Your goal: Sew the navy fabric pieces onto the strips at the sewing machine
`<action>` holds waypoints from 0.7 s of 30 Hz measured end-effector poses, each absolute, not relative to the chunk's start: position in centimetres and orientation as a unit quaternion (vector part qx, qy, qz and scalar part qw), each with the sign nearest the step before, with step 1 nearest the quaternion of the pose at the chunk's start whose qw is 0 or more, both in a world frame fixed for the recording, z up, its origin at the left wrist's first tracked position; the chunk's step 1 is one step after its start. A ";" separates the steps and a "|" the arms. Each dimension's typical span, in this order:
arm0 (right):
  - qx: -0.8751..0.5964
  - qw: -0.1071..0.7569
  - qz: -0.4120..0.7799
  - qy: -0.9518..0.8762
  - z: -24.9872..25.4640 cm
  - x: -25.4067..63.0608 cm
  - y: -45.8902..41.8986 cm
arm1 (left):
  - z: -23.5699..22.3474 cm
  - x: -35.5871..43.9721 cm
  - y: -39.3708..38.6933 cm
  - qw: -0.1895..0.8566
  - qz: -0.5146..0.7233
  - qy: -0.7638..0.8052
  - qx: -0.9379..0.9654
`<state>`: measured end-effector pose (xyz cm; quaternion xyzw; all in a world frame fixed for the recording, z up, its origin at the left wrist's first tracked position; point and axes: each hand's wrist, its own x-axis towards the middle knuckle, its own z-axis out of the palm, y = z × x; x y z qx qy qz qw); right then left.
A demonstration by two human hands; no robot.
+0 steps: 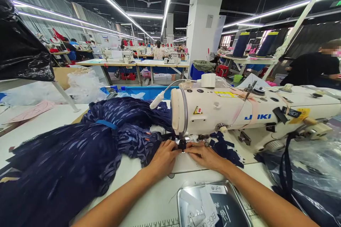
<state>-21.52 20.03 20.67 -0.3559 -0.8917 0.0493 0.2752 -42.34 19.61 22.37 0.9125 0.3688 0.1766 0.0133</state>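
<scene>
A cream sewing machine [239, 111] stands across the white table [39, 124]. A big heap of navy lace fabric [80, 149] lies to its left and runs in under the machine head. My left hand [163, 158] rests on the fabric's edge just left of the presser foot [182, 142], fingers pressed together on a small dark piece. My right hand [204, 154] lies flat beside the foot on the right, fingertips meeting the left hand's at the needle. Small navy cut pieces [226, 149] lie behind my right hand.
A metal tray [186, 193] with paper labels sits at the near table edge. Clear plastic over dark cloth [309, 170] lies to the right. A black bag [21, 49] hangs at upper left. Other people work at distant tables; one person in black [311, 69] sits to the right.
</scene>
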 end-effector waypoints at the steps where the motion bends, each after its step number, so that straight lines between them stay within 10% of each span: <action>1: -0.349 0.270 0.038 -0.896 20.7 -21.5 20.0 | 22.3 -42.4 19.7 0.012 0.177 0.368 0.913; 21: -0.333 0.214 -0.083 -0.914 20.8 -21.8 19.4 | 21.9 -43.1 19.6 -0.030 0.121 0.340 0.932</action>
